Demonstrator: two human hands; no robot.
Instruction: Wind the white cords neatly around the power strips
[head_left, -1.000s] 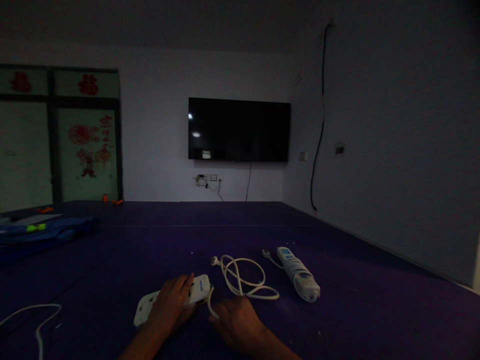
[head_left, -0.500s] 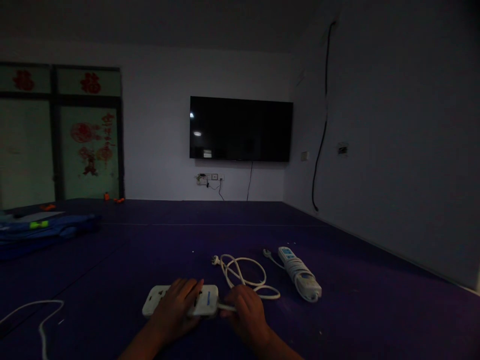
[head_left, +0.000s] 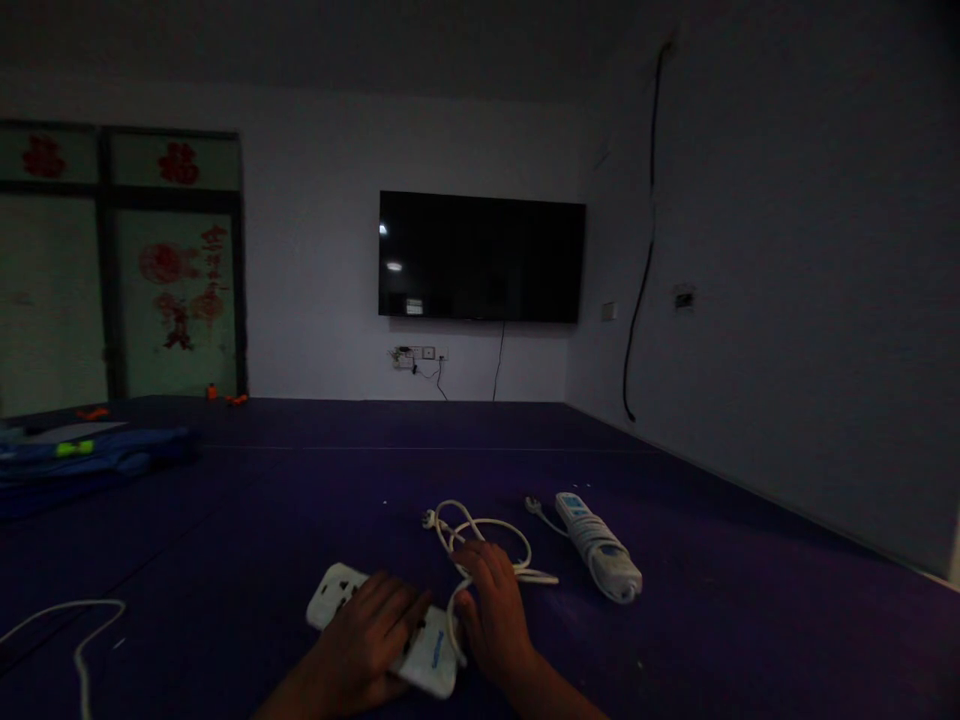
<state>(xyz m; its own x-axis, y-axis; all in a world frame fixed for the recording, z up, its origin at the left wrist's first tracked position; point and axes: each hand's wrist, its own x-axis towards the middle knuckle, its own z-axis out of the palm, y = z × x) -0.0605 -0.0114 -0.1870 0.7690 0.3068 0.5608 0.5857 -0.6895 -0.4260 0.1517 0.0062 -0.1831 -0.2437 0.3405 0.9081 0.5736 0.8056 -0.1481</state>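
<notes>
My left hand (head_left: 375, 635) is closed over the middle of a white power strip (head_left: 436, 650), which lies slanted with its right end nearer me. Several sockets show at the far left end of the strip. A white cord (head_left: 517, 535) leaves its right end, bends upward and runs into loose loops ending in a plug (head_left: 428, 519). My right hand (head_left: 491, 605) is curled on that cord just right of the strip, its fingers over the bend. Farther right lies a second power strip (head_left: 600, 550) with its own cord wound round it and its plug (head_left: 532, 505) sticking out.
A white cable (head_left: 82, 640) lies at the lower left of the purple surface (head_left: 262, 520). Folded blue cloth (head_left: 127, 455) and small orange items (head_left: 236, 400) are farther off. A wall with a hanging black cable (head_left: 641, 290) bounds the right; a television (head_left: 480, 258) hangs ahead.
The power strip has turned from nearly level to slanted, its right end coming nearer me. My right hand has moved up slightly, and the cord beside the strip now bends upward.
</notes>
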